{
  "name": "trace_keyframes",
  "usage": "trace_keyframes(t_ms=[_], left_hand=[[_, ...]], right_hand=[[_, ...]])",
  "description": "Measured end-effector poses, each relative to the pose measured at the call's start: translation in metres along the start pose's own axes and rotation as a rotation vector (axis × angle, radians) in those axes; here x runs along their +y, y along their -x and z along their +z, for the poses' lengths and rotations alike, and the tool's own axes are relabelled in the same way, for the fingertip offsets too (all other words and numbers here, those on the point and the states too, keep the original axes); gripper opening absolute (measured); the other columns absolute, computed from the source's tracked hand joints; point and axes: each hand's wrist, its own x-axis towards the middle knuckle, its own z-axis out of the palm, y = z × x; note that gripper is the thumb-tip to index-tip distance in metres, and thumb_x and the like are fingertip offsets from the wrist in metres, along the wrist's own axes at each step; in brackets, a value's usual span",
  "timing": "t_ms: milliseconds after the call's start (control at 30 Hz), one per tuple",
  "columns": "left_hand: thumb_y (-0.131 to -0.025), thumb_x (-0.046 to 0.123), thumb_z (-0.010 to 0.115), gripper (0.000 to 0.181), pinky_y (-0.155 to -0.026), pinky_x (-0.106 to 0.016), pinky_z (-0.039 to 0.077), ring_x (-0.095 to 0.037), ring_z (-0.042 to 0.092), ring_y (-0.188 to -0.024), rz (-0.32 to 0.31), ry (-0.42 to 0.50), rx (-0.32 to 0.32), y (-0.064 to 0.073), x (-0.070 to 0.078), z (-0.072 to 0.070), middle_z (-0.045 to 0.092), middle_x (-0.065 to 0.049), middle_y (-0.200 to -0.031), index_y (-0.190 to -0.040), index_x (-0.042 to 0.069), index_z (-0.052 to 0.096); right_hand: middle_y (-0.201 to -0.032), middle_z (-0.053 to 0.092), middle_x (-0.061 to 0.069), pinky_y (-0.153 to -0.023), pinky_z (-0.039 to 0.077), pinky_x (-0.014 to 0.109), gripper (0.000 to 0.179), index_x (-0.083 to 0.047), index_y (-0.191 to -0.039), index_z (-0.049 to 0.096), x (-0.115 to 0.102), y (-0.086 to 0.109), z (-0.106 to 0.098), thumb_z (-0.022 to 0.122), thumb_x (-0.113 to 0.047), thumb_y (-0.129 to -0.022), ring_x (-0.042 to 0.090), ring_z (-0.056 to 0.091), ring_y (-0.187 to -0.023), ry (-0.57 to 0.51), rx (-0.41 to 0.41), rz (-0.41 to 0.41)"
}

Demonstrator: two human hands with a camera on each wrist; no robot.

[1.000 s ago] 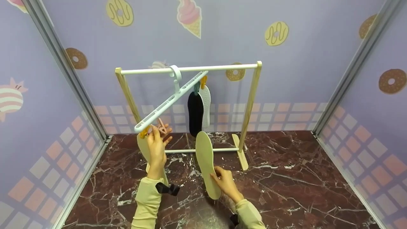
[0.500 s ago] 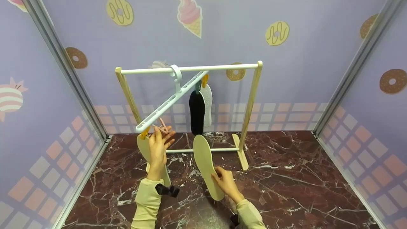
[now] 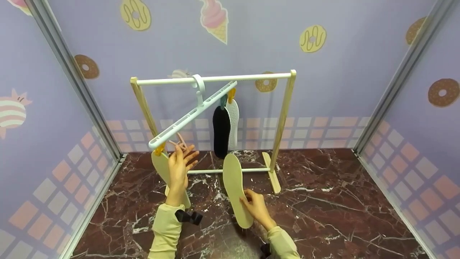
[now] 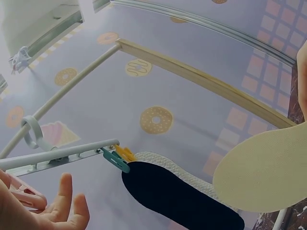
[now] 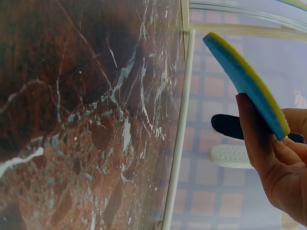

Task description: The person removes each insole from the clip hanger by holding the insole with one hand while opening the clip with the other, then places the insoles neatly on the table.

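Note:
Between the thumb and fingers of my left hand (image 3: 177, 171) is a pink clothespin (image 4: 28, 194); the other fingers are spread. This hand is just below the near end of a white hanger (image 3: 194, 114). My right hand (image 3: 257, 208) pinches a pale yellow insole (image 3: 235, 190) by its side edge, toe end up; its underside looks blue in the right wrist view. Behind my left hand, another pale insole (image 3: 160, 168) hangs from an orange clip (image 3: 159, 149), partly covered by the hand and wrist. A black insole (image 3: 221, 131) and a white insole (image 3: 234, 124) hang from the far end.
The hanger hooks over the white top bar (image 3: 248, 77) of a wooden rack (image 3: 283, 122). A teal clip (image 4: 115, 159) and an orange clip (image 4: 125, 153) grip the far insoles. The rack stands on a dark red marbled table (image 3: 323, 219), with patterned walls around.
The hanger's near end has swung slightly left with the insole clipped there. The insole in my right hand has dropped a little. My left hand's fingers have spread slightly around the clothespin.

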Motion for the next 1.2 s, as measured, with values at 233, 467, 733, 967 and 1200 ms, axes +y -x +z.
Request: trace_keyframes(t_ms=[233,467,733,967,1200], left_hand=[[-0.095,0.032,0.029,0.03,-0.061,-0.027,0.052,-0.013,0.066,-0.074,-0.006,-0.019,-0.007,-0.0002,-0.0025,-0.0039,0.067,0.005,-0.085,-0.093,0.006,0.043],[-0.095,0.032,0.029,0.025,-0.06,-0.025,0.051,-0.014,0.066,-0.074,0.0,-0.022,-0.008,0.0007,-0.0031,-0.0059,0.067,0.005,-0.085,-0.093,0.01,0.041],[-0.095,0.032,0.029,0.025,-0.06,-0.024,0.051,-0.013,0.066,-0.074,-0.007,-0.001,-0.024,-0.0002,-0.0032,-0.0071,0.067,0.006,-0.084,-0.097,0.01,0.04],[-0.096,0.031,0.028,0.024,-0.059,-0.024,0.051,-0.013,0.066,-0.073,-0.007,-0.006,-0.021,-0.0004,-0.0026,-0.007,0.066,0.006,-0.085,-0.099,0.01,0.039],[-0.096,0.028,0.027,0.025,-0.059,-0.024,0.051,-0.012,0.065,-0.073,-0.01,-0.008,-0.022,0.0,-0.0021,-0.0065,0.065,0.006,-0.086,-0.106,0.008,0.038]], right_hand=[[-0.08,0.068,0.02,-0.058,0.053,0.026,0.011,0.007,-0.088,0.061,0.0011,0.0025,0.0019,0.061,0.002,-0.079,0.026,0.066,-0.069,0.006,0.008,0.02],[-0.078,0.068,0.019,-0.059,0.052,0.023,0.016,0.007,-0.092,0.06,0.0051,0.0047,0.0034,0.062,0.0,-0.078,0.026,0.066,-0.068,-0.011,-0.014,0.08],[-0.081,0.067,0.022,-0.061,0.053,0.027,0.02,0.01,-0.097,0.058,0.0096,0.0069,0.0028,0.061,0.001,-0.079,0.029,0.066,-0.071,-0.068,-0.027,0.1],[-0.081,0.067,0.022,-0.063,0.053,0.026,0.021,0.01,-0.097,0.057,0.0095,0.0072,0.0022,0.06,0.001,-0.079,0.03,0.066,-0.072,-0.079,-0.038,0.124],[-0.083,0.067,0.023,-0.064,0.052,0.025,0.022,0.01,-0.098,0.057,0.0101,0.0058,0.0029,0.06,-0.004,-0.081,0.031,0.066,-0.074,-0.09,-0.059,0.147]])
